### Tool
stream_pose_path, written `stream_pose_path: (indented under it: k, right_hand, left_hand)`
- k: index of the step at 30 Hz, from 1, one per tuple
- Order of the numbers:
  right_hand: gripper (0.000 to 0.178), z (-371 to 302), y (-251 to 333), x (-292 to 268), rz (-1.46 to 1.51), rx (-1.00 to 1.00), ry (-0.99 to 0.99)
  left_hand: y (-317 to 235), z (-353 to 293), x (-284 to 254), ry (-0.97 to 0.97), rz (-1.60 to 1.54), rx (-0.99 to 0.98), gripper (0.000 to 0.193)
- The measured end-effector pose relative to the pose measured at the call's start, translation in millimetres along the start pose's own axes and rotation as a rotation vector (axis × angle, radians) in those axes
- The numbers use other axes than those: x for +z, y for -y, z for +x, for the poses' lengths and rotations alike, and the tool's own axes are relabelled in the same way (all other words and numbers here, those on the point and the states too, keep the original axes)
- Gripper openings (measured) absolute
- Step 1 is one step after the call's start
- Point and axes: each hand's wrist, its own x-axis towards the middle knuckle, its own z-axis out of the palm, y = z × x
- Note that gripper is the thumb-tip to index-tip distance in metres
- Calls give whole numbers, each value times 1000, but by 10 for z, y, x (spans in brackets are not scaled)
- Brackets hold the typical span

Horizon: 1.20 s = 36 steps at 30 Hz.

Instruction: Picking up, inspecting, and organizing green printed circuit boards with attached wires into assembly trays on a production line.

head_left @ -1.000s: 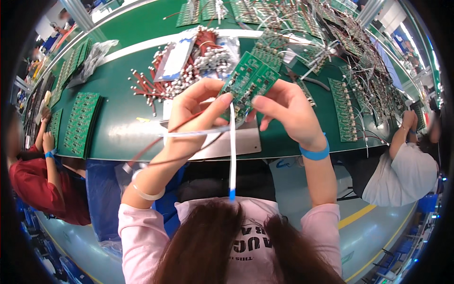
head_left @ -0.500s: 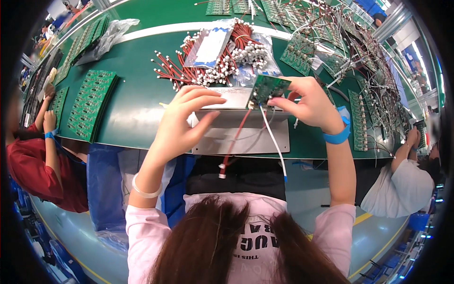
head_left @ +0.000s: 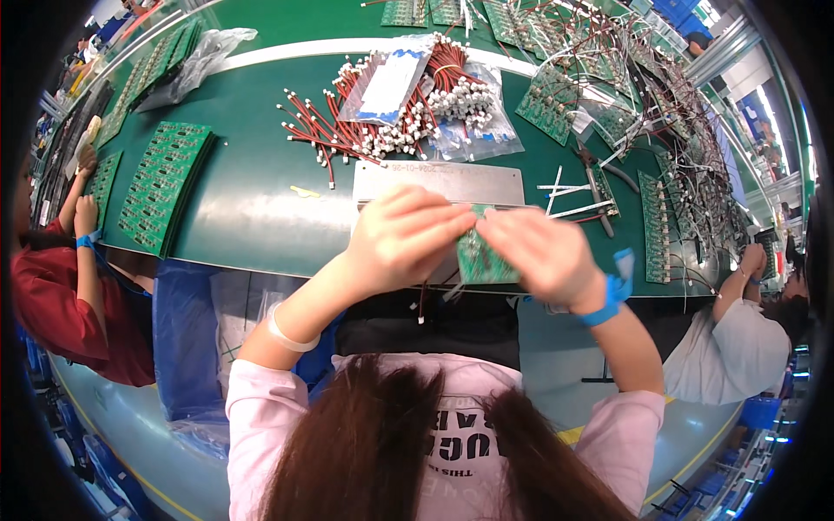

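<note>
A small green circuit board (head_left: 486, 260) hangs tilted between my two hands, over the front edge of the bench. My right hand (head_left: 549, 259) has its fingers closed on the board's right and far side. With fingertips pressed together, my left hand (head_left: 407, 241) grips at the board's far left corner, touching my right fingertips; what lies under them is hidden. A thin red wire (head_left: 423, 304) with a white connector and a white wire (head_left: 453, 293) dangle below. Behind my hands stands a metal block (head_left: 439, 180), partly covered by them.
Beyond the block lies a bundle of red wires (head_left: 334, 135) with white connectors, topped by a plastic bag (head_left: 395, 82). Stacked green boards (head_left: 165, 187) sit left. Pliers (head_left: 599, 187), white cable pieces (head_left: 565, 187) and tangled wired boards (head_left: 625, 78) lie right. People work on both sides.
The board has come down and nearer, and tipped over. My left hand, open and apart before, has moved right and closed at its edge. Pliers and white cable pieces are now uncovered.
</note>
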Motion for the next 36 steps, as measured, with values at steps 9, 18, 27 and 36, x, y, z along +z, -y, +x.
stream_pose_path:
  k: [9, 18, 27, 36]
  right_hand:
    - [13, 42, -43, -162, 1078, 989, -276]
    - [14, -18, -31, -181, 1705, 1155, -231]
    - [17, -189, -74, -231, 1463, 1094, -721]
    - [9, -567, -218, -541, 1469, 1146, -981]
  left_hand:
    - [-38, 206, -252, -43, -429, -561, 30]
    - [-203, 392, -164, 143, -1187, -1021, 13]
    - [-151, 167, -207, 7, -556, -816, 7]
    - [-65, 207, -45, 312, -8, -284, 26]
